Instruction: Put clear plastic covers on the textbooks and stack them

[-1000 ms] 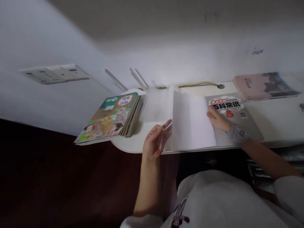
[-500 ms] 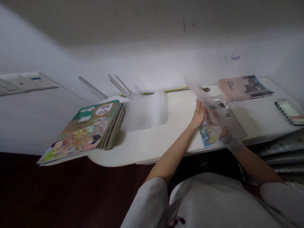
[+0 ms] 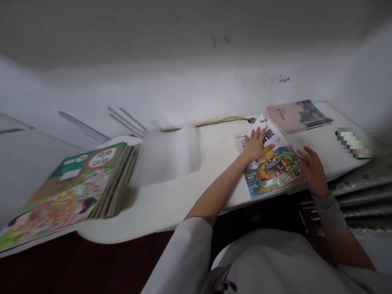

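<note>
A stack of books (image 3: 67, 192), a green-topped illustrated cover uppermost, juts past the left end of a white surface (image 3: 153, 208). Along the wall (image 3: 183, 94), marked with dark handwriting (image 3: 284, 79), a yellow cable (image 3: 222, 119) runs toward pink-covered books (image 3: 283, 116); a pixelated, dark-edged device (image 3: 353, 143) lies at far right.

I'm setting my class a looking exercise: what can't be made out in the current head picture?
- Head view: part of the illustrated book's title, hidden by the left hand.
- Head view: the phone-like device's face, masked by pixelation.
- Head view: the left book stack's top title, blurred.
- Head view: the pink-covered book's fine print, too small.
</note>
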